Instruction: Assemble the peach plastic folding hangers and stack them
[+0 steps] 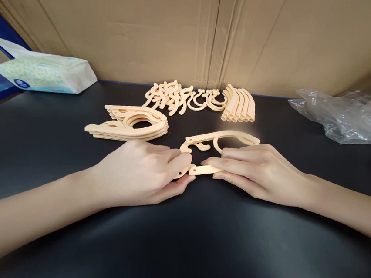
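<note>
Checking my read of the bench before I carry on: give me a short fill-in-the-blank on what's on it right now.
1. The left hand and right hand together hold a peach plastic ____ part.
2. The stack of hanger arms lies on the ____ side of the hands.
3. The tissue pack sits at the table's far ____ corner.
4. The crumpled clear ____ bag lies far right.

Missing words: hanger; left; left; plastic

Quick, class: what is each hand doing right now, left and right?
Left hand: closed, pinching one end of the peach plastic piece.
Right hand: closed, pinching its other end.
</note>
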Motion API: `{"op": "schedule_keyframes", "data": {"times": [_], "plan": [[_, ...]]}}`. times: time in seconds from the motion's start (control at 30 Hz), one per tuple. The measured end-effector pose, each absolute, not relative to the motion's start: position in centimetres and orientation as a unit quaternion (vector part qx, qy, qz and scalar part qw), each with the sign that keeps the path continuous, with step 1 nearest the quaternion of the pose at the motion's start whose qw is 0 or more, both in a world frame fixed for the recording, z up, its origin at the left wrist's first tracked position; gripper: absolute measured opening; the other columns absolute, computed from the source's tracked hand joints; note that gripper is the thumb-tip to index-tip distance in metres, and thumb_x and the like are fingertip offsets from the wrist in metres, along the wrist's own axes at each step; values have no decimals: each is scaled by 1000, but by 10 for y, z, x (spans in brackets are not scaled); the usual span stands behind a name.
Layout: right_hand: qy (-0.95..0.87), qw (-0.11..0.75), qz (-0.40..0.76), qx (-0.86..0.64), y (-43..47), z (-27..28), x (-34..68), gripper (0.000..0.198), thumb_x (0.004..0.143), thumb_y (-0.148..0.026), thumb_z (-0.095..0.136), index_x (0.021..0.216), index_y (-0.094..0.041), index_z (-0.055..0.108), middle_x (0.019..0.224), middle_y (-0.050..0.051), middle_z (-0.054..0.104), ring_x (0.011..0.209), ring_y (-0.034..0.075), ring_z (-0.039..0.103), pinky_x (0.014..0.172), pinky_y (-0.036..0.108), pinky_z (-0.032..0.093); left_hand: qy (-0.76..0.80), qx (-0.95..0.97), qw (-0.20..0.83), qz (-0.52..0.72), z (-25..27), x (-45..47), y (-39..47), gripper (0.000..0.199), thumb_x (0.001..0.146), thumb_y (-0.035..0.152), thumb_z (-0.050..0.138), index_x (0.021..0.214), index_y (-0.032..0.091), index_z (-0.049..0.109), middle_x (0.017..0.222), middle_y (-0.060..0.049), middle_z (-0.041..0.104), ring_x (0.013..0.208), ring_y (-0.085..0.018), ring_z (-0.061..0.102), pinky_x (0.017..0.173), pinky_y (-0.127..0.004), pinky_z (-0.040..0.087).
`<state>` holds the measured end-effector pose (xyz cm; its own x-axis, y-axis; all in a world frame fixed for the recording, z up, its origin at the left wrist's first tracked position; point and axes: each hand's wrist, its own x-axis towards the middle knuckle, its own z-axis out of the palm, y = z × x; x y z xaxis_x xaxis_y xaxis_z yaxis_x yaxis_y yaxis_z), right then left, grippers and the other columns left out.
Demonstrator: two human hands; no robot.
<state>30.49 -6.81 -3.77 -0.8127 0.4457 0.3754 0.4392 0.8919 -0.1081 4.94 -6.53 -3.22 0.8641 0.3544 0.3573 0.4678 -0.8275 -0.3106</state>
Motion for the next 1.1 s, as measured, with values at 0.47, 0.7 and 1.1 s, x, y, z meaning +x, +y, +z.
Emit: {"op": "schedule_keyframes", "data": {"times": [0.47,0.7,1.1], "plan": [[-952,205,13,-225,-69,-38,305,30,99,-26,45,121,-17,62,87,2,66,68,11,58,59,22,41,-198,-950,185,-154,-30,52,-70,25,94,27,45,71,18,48,56,5,50,44,-11,48,44,-28,24],[-955,195,-61,-217,-70,-39,304,30,99,-27,43,121,-17,61,80,1,62,60,11,51,55,25,37,-192,-948,205,-147,-23,53,-70,36,97,38,46,69,17,50,53,5,46,42,-12,46,42,-28,26],[-956,194,-52,-215,-72,-34,302,26,98,-27,45,117,-18,61,85,2,61,63,11,54,56,24,42,-204,-959,136,-140,-26,55,-76,26,97,27,42,74,18,48,58,4,49,46,-12,48,45,-28,24]]}}
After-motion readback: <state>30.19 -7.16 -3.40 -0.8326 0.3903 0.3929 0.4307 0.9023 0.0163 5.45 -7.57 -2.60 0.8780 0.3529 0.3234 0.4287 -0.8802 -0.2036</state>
